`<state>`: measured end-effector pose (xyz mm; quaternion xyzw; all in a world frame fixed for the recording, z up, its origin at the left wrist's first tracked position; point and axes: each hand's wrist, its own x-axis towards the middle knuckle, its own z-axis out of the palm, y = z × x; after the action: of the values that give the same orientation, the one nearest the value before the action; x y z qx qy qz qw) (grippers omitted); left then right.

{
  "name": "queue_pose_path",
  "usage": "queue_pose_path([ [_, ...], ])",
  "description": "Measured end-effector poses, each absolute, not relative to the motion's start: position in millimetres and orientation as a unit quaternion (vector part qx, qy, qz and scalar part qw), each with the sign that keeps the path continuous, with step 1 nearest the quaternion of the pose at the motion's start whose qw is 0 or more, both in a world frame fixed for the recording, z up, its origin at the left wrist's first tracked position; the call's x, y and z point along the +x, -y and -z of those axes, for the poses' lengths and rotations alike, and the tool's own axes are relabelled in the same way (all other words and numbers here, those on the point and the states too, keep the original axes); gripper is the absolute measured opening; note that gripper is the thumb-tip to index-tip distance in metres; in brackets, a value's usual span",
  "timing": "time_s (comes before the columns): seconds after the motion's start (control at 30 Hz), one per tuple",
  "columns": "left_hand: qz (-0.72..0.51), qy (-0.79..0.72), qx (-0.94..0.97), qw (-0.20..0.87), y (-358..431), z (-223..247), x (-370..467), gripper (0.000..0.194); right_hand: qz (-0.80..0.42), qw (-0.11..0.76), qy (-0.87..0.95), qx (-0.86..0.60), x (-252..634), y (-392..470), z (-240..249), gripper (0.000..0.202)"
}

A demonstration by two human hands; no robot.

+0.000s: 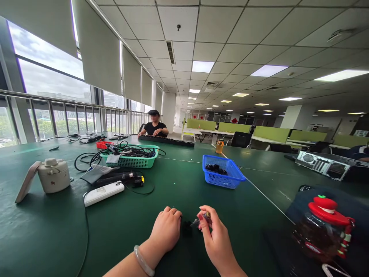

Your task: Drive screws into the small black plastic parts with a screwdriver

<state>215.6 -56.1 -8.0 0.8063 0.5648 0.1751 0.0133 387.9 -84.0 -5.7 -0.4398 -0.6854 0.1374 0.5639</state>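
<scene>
On the green table (pixel 173 192), near its front edge, my left hand (pixel 167 227) rests with its fingers curled and pressed together; what they hold, if anything, is hidden. A small black piece (pixel 187 227) lies right beside its fingertips. My right hand (pixel 215 234) pinches a small tool (pixel 206 216) between thumb and fingers, its metal tip pointing left at the black piece. A pale bracelet (pixel 142 261) circles my left wrist.
Ahead right stands a blue basket (pixel 223 180) with black parts. Left are a green basket (pixel 134 162) of cables, a white power strip (pixel 104 193) and a beige pot (pixel 54 177). A red-lidded jar (pixel 319 231) stands right. A person (pixel 154 125) sits across the table.
</scene>
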Motion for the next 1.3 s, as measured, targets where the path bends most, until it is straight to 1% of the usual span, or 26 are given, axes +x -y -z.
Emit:
queue_pose_path([
  [0.1,-0.186,-0.560,0.807,0.016,58,5,216,0.038,-0.138,0.549,0.694,-0.445,387,84,4,0.025],
  [0.23,-0.216,-0.543,0.810,0.050,60,1,215,0.040,-0.137,0.547,0.692,-0.451,386,86,0,0.025],
  [0.37,-0.231,-0.458,0.852,0.104,64,0,215,0.038,-0.144,0.542,0.698,-0.444,386,87,-4,0.026],
  [0.47,-0.215,-0.411,0.877,0.123,66,3,216,0.042,-0.134,0.542,0.703,-0.440,386,88,-6,0.025],
  [0.53,-0.207,-0.410,0.880,0.122,66,5,217,0.041,-0.125,0.545,0.705,-0.436,385,89,-7,0.023],
  [0.63,-0.202,-0.417,0.878,0.124,66,6,218,0.034,-0.108,0.547,0.709,-0.431,384,90,-8,0.019],
  [0.8,-0.196,-0.423,0.874,0.137,65,2,218,0.028,-0.100,0.538,0.722,-0.422,382,94,-9,0.019],
  [1.03,-0.204,-0.420,0.872,0.146,64,0,217,0.027,-0.104,0.542,0.719,-0.422,382,95,-10,0.020],
  [1.3,-0.188,-0.412,0.880,0.145,62,2,214,0.031,-0.123,0.535,0.719,-0.426,382,91,-6,0.019],
])
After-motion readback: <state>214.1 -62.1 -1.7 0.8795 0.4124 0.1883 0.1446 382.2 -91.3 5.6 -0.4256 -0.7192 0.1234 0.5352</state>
